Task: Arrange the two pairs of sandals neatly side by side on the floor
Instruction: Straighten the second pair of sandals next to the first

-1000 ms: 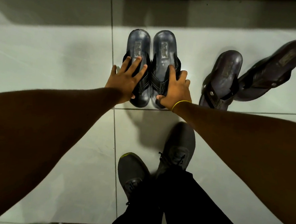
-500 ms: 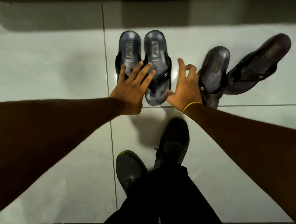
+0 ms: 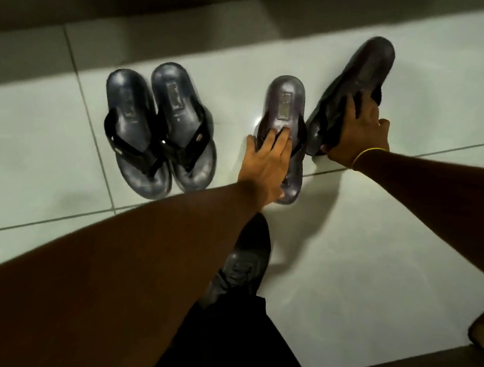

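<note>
Head view is showing my left hand (image 3: 265, 162) lying flat, fingers spread, on the strap of the grey sandal (image 3: 284, 114), while my right hand (image 3: 358, 134) is gripping the tilted dark sandal (image 3: 357, 76) just beside it. Their toe ends are nearly touching; the heels are splaying apart. The black sandal pair (image 3: 159, 126) is sitting side by side, touching, well apart to the left on the white tile floor (image 3: 37, 140). Bare tile is lying open between the pairs and behind them toward the shadowed wall edge (image 3: 160, 20). My shoe (image 3: 243, 269) is standing near below.
</note>
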